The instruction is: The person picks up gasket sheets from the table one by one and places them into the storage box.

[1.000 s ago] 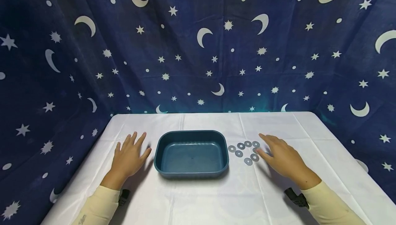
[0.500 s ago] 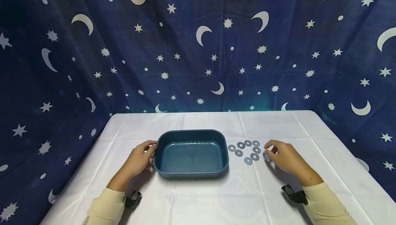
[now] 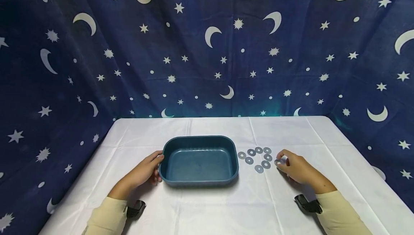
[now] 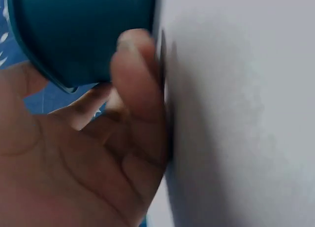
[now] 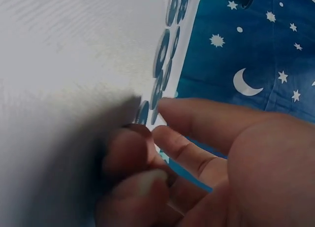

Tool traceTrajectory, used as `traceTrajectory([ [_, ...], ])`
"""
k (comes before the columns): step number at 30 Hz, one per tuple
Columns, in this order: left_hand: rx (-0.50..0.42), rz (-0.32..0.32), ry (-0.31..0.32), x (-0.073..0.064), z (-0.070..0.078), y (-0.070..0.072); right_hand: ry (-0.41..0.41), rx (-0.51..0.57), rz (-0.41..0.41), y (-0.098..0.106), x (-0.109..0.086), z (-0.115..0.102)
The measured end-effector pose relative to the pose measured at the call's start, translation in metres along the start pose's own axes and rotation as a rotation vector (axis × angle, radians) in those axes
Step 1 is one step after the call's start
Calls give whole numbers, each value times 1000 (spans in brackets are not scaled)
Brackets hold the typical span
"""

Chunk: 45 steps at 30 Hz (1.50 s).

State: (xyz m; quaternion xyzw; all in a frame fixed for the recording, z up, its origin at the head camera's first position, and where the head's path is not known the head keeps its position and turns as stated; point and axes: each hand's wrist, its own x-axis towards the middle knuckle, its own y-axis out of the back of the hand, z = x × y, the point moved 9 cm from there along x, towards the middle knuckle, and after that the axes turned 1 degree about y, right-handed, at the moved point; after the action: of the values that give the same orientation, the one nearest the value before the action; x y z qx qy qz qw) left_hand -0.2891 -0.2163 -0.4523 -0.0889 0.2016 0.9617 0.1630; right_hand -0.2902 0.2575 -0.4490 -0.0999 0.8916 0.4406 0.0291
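A: Biggest first?

B: Navy cloth backdrop w/ pale moons & stars [image 3: 191, 41], fills upper half of frame, runs down both sides. Below: white cloth-covered table [image 3: 207, 210].

A: Then?

B: Dark teal, rectangular, plastic-looking tray w/ rounded corners [image 3: 200, 166], lower ctr of frame.

A: Hands?

B: L hand [image 3: 145, 170], lower left of frame: thumb at tray's left rim, fingers bent against outer wall. Reads as a hold on that end. R hand [image 3: 298, 168], lower right: thumb & index bent toward each other, slight gap btwn tips in head view.

A: Smallest?

B: Grey, flat, metal-looking ring washers [image 3: 248, 160], 8 in loose cluster just right of tray, lying flat. Ninth washer [image 3: 277, 162] sits apart, right of cluster, at R hand's fingertips.

A: Pinched, or just framed?

B: Can't tell. R wrist view: fingers block it.

A: Step in hand, your call?

B: Prob. picking up that one washer w/ R hand while L hand steadies tray. Pickup not visibly done.

A: Next move calls for?

B: Fine fingertip pinch on its edge, I'd say. Thin & low, so could slip; L hand best kept light, so tray doesn't shift.
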Motion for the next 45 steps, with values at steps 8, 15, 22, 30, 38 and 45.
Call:
traceTrajectory([
  [8,-79,-68,-13,0,-10,-4,3,33,6,-2,-5,9],
  [15,-87,-100,-74,-1,-12,-2,10,48,14,-2,-2,14],
  [22,-91,-97,-93,0,-14,-2,13,69,5,-3,-3,17],
  [30,-113,-77,-108,1,-17,0,7,118,-25,0,0,15],
  [38,-102,-79,-119,1,-17,1,1,130,-41,0,1,15],
  [45,-102,-79,-113,1,-18,0,34,96,-26,2,0,12],
])
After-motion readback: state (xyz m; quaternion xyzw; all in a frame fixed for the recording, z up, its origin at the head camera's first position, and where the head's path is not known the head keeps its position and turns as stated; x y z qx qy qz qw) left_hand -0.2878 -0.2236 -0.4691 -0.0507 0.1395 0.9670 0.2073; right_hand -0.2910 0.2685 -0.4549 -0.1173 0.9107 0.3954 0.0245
